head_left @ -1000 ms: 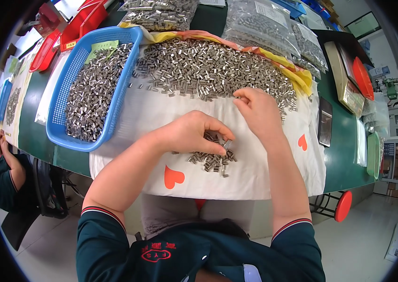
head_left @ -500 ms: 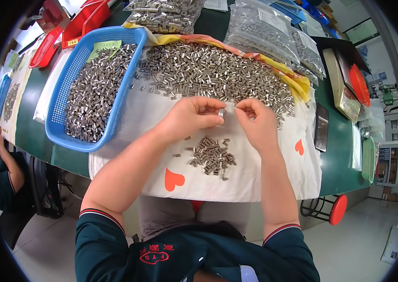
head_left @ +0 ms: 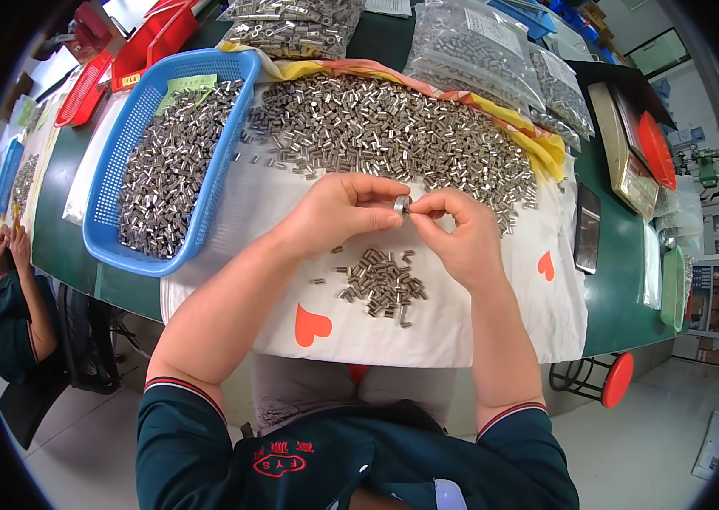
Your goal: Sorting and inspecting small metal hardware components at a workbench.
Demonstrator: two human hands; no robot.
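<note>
Between the thumb and fingers of my left hand (head_left: 338, 212) is a small round metal ring (head_left: 401, 204), held upright on its edge. My right hand (head_left: 466, 234) is closed in a pinch with its fingertips right against the ring's right side; whatever sits in that pinch is too small to make out. Below both hands, a small heap of short metal sleeves (head_left: 383, 282) lies on the white cloth (head_left: 453, 327). Beyond them spreads a much larger pile of the same sleeves (head_left: 393, 127).
A blue basket (head_left: 239, 161) full of metal sleeves stands on the left. Filled clear bags (head_left: 470, 55) lie at the back, behind a yellow-orange cloth edge (head_left: 546, 149). A dark phone-like object (head_left: 586, 228) rests on the right. At far left sits another person (head_left: 19, 306).
My right hand has moved left, bringing its pinched fingertips from a small gap away up to the ring. My left hand keeps hold of the ring in nearly the same place.
</note>
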